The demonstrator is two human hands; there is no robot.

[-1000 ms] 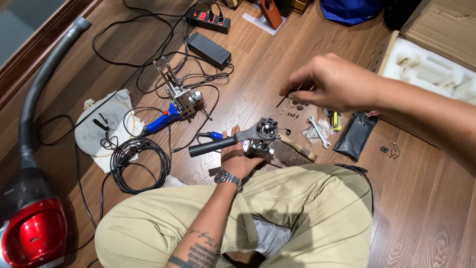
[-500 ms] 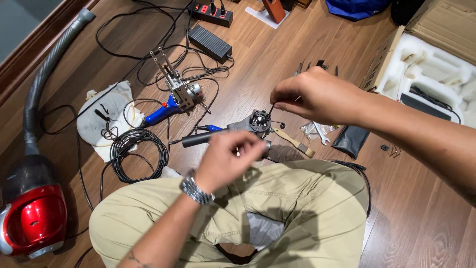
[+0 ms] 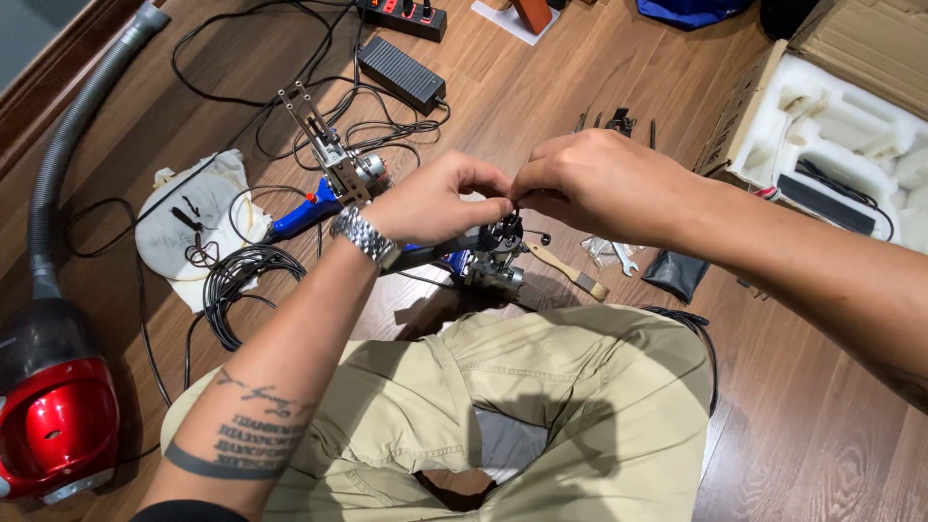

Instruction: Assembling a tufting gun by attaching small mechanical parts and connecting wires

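— Where's the tool (image 3: pixel 493 259)?
— On the floor (image 3: pixel 619 116), just beyond the knees.
— The hands?
— Left hand (image 3: pixel 435 201) and right hand (image 3: pixel 604 184) meet above it, fingertips pinched together on something too small to tell.

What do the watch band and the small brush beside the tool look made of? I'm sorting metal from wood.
The watch band on the left hand looks like polished metal: silvery links catching light. The brush appears to have a pale, unpainted wooden handle with a darker bristle end; its grain is too small to confirm.
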